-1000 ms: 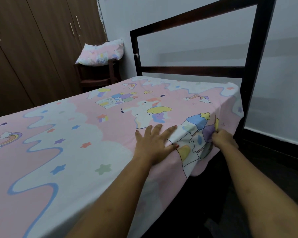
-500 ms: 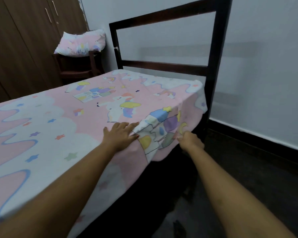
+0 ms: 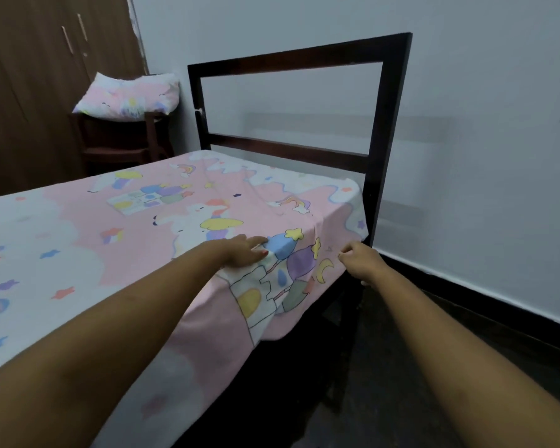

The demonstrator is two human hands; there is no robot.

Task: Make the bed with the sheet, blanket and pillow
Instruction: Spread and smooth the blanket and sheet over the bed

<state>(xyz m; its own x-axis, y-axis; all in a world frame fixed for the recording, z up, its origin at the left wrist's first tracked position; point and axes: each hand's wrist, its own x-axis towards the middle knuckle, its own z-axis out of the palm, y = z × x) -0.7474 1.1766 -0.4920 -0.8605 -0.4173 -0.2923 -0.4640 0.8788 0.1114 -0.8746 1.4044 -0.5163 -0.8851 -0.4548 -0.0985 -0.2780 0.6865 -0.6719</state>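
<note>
Sheet (image 3: pixel 181 221): spread flat beneath left hand (image 3: pixel 243 252), fingers straight, pressing down; overhang drops just left of right hand (image 3: pixel 359 261), nearer to it; fingers curled, pinch on cloth not discernible.

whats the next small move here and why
Probably tug the hanging side down and tuck it under, near the headboard. The left hand presses the sheet flat on top, and the right hand appears to pinch its draped side, which hangs loose with a crease running up from it.
</note>
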